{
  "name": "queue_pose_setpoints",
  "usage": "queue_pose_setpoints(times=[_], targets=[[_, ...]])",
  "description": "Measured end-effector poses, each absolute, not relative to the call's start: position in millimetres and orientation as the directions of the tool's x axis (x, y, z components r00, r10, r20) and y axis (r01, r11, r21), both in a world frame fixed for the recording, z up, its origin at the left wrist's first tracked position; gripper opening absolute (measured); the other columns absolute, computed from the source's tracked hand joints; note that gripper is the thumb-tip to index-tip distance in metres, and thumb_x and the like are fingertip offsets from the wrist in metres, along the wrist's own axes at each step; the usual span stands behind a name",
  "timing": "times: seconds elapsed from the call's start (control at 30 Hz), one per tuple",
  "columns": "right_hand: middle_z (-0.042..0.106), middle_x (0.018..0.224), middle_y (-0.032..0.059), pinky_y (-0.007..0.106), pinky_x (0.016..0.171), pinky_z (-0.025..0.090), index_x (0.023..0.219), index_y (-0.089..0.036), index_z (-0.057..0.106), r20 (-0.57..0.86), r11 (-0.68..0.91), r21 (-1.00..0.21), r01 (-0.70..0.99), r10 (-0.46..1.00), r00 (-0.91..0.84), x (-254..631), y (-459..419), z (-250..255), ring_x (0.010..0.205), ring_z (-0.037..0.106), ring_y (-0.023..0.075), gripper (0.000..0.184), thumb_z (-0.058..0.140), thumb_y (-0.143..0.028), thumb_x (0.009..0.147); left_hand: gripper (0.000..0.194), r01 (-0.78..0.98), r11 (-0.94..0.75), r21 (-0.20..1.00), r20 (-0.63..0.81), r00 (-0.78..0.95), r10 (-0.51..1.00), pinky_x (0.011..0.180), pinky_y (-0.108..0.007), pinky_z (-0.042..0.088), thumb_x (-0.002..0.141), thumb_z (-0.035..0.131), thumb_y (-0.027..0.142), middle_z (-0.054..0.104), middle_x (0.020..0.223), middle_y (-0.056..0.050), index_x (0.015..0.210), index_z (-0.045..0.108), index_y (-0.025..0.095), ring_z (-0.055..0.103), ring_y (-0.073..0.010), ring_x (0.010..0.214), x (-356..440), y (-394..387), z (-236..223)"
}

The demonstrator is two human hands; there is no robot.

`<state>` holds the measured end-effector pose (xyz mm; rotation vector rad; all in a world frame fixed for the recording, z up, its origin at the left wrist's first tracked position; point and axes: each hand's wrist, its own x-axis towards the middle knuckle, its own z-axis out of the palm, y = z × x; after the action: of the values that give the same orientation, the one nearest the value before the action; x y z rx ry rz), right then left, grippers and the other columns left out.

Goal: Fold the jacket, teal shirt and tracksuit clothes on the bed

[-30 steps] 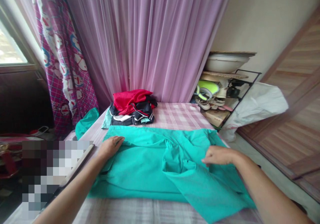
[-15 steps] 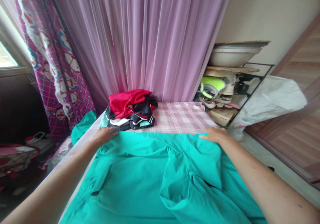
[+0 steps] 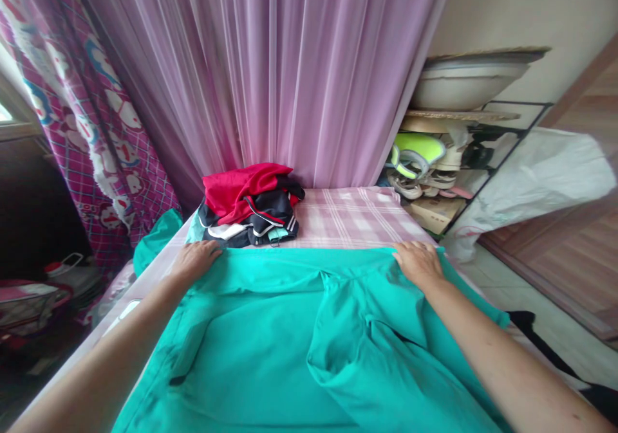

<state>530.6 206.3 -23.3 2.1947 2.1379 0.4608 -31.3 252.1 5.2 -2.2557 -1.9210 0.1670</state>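
A teal jacket [image 3: 255, 349] lies spread over the near part of the bed or table, with a pocket opening at its left and a folded sleeve [image 3: 347, 343] slanting across its right half. At the garment's far left corner, my left hand [image 3: 197, 258] is closed on the edge. My right hand [image 3: 419, 262] holds the same far edge toward the right, fingers curled over it. Between my hands the edge runs nearly straight. The fingertips of both hands are partly hidden.
Beyond the jacket lie a pile of red and black clothes [image 3: 246, 201] and a pink checked cloth [image 3: 342, 217]. Purple curtains [image 3: 290, 85] hang behind. At right stands a rack [image 3: 519, 138] with shoes and a basin [image 3: 473, 82], beside a white plastic bag [image 3: 545, 175].
My right hand has curled its fingers over the jacket's far edge, which now lies straighter. More of the jacket's right side shows beyond my right arm. The camera view has shifted slightly.
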Motion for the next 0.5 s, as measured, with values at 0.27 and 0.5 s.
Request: queue_pose_setpoints(times=[0.27,0.5], targets=[[0.073,0.105,0.0105,0.037,0.086,0.034,0.108,-0.022,0.072,0.227,-0.042,0.253,0.967,0.974,-0.018,538,216,-9,0.101,0.057,0.0253,0.031,0.044,-0.026,0.096,0.049,0.964,-0.266,0.018,0.246,0.253,0.936,0.108,-0.048,0.042,0.096,0.038,0.047,0.061,0.138,-0.012,0.128,0.063,0.02,0.056,-0.0308,0.127,-7,229,-9],[0.07,0.117,0.0122,0.036,0.088,0.041,0.118,-0.019,0.069,0.258,-0.065,0.128,0.99,0.966,0.03,493,210,7,0.107,0.058,0.0259,0.034,0.045,-0.025,0.095,0.044,0.811,-0.554,0.188,0.193,0.523,0.83,0.114,-0.057,0.035,0.096,0.046,0.048,0.058,0.143,-0.007,0.135,0.059,0.032,0.05,-0.0296,0.135,82,181,-17]])
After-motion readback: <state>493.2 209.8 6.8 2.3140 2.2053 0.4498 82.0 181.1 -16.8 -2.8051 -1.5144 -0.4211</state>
